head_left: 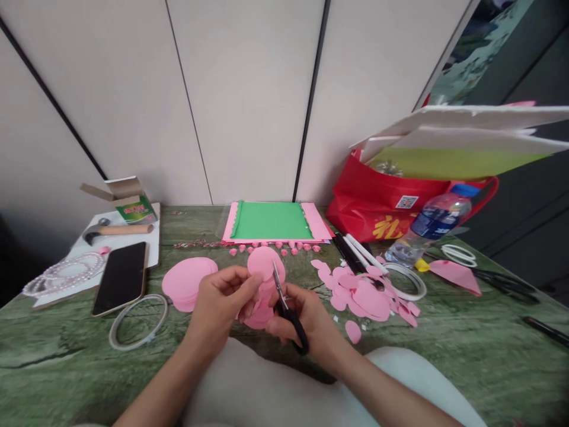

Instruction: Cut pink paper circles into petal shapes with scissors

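Observation:
Between thumb and fingers, my left hand (226, 296) pinches a pink paper circle (263, 263). My right hand (304, 311) grips black-handled scissors (296, 329), their blades pointing up at the circle's right edge. Whether the blades are cutting into the paper I cannot tell. More pink paper (258, 321) lies under and behind my fingers, partly hidden. Left of my left hand is a stack of pink paper circles (189, 281). A heap of pink paper pieces (362, 296) spreads out to the right of my right hand.
Behind my hands lie a green sheet (272, 220) on pink paper and several small pink rolled pieces (294, 251). At left are a phone (121, 277), a hammer (120, 231), bead strings (66, 274) and a tape roll (138, 322). A bottle (431, 222) and red bag (368, 198) stand right.

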`<state>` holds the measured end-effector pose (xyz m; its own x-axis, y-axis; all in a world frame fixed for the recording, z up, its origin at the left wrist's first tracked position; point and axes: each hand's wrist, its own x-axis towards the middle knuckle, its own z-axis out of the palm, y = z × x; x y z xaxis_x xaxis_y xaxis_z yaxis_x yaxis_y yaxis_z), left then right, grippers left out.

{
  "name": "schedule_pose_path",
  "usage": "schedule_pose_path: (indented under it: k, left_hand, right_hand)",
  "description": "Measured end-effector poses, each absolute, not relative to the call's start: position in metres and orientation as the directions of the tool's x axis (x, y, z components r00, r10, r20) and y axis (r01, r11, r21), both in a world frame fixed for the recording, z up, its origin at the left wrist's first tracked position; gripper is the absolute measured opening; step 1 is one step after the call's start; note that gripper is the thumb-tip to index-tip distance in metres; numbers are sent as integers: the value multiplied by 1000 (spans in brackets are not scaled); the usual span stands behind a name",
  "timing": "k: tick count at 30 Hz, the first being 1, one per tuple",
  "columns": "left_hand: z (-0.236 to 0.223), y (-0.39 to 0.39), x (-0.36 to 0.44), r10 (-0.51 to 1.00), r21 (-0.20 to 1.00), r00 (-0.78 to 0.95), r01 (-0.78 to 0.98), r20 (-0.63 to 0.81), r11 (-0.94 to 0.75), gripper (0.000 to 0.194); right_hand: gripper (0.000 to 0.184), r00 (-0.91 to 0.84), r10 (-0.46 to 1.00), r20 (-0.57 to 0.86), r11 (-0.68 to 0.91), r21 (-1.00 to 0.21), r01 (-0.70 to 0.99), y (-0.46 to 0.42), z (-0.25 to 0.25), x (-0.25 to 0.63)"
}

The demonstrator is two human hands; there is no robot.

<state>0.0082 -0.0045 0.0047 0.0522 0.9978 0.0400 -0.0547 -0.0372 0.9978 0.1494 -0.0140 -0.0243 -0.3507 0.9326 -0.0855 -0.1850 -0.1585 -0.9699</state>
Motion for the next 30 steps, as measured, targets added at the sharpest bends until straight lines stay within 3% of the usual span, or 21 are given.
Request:
schedule_pose_path:
  k: [12,21,30]
  left_hand:
    - [9,-4,11,998,993,-10,-100,56,-56,20]
    - [8,-9,13,997,978,21,191,80,-82,31]
    - [8,-8,11,992,978,66,172,107,-117,32]
  right_hand:
    - [34,-341,934,-107,-167,-974,-154,-14,-27,149]
    - [38,-376,923,-81,-160,-970,-185,-17,-30,147]
    - [42,-354,929,-108,-178,-969,-171,-16,-26,148]
